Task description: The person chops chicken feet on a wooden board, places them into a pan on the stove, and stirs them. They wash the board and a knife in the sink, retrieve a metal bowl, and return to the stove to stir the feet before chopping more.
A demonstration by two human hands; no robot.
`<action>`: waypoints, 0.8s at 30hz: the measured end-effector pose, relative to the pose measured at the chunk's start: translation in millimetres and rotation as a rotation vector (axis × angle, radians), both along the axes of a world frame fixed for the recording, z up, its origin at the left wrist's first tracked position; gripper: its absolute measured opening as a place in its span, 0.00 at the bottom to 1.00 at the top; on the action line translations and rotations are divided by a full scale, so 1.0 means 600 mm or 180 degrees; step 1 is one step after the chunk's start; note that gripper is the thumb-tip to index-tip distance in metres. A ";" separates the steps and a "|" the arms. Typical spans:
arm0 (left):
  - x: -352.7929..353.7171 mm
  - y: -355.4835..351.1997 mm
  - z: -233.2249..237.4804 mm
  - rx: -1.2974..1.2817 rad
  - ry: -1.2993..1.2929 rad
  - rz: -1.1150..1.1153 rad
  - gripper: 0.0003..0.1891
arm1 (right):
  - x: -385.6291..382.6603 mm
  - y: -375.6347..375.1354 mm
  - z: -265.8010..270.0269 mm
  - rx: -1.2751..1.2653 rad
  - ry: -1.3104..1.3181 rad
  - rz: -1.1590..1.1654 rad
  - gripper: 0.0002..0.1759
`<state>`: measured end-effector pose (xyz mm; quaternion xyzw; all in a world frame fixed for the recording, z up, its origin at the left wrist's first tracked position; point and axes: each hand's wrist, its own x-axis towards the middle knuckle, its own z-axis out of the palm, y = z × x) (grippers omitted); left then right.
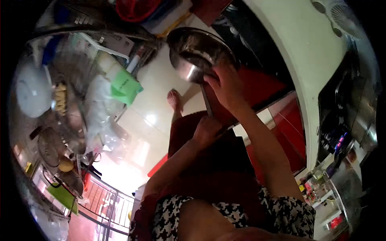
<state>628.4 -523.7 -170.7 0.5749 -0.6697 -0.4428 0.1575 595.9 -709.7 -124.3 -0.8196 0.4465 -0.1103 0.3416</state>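
Note:
A shiny round metal basin (pixel 189 69) is tilted at the upper middle, over or against a red cabinet drawer (pixel 257 86). My right hand (pixel 227 82) grips the basin's near rim, with thumb and fingers closed on it. Closer to my body, my left hand (pixel 207 129) is closed around the front edge of the red drawer. Dim light hides part of the basin's inside and the fingertips of my left hand.
A pale countertop edge (pixel 297 52) curves along the right, with a black stove (pixel 337 96) beyond it. On the left stands a cluttered rack with a green packet (pixel 125 86) and plastic bags (pixel 98 104). My bare foot (pixel 174 100) is on the tiled floor (pixel 150 100).

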 end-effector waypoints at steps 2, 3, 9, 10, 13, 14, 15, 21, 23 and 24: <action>0.032 -0.028 0.032 -0.0686 -0.0215 0.0152 0.13 | -0.037 0.010 0.113 -0.0307 -0.0225 0.0230 0.13; 0.050 -0.042 0.049 -0.1031 -0.0322 0.0233 0.15 | -0.065 0.017 0.156 -0.0442 -0.0455 0.0351 0.12; 0.112 -0.113 0.010 -0.0573 0.0261 0.1894 0.17 | -0.238 0.079 0.283 -0.1478 -0.0609 0.0758 0.12; 0.123 -0.120 -0.004 -0.0222 0.0853 0.2425 0.18 | -0.259 0.091 0.294 -0.1599 -0.0520 0.0744 0.12; 0.148 -0.185 -0.061 0.0331 0.2720 0.3620 0.20 | -0.301 0.122 0.316 -0.1592 -0.0425 0.0341 0.12; 0.157 -0.216 -0.077 0.0389 0.3178 0.3818 0.20 | -0.309 0.134 0.321 -0.1582 -0.0359 0.0156 0.12; 0.167 -0.252 -0.088 0.0400 0.3484 0.3876 0.21 | -0.315 0.148 0.324 -0.1583 -0.0291 -0.0053 0.12; 0.133 -0.404 -0.055 0.0488 0.3806 0.2675 0.23 | -0.338 0.275 0.338 -0.1876 0.0065 -0.1261 0.14; 0.178 -0.435 -0.097 0.0732 0.3666 0.1943 0.22 | -0.354 0.330 0.346 -0.1726 0.0151 -0.1614 0.15; 0.191 -0.460 -0.108 0.0847 0.3554 0.1531 0.21 | -0.359 0.358 0.349 -0.1654 0.0164 -0.1845 0.16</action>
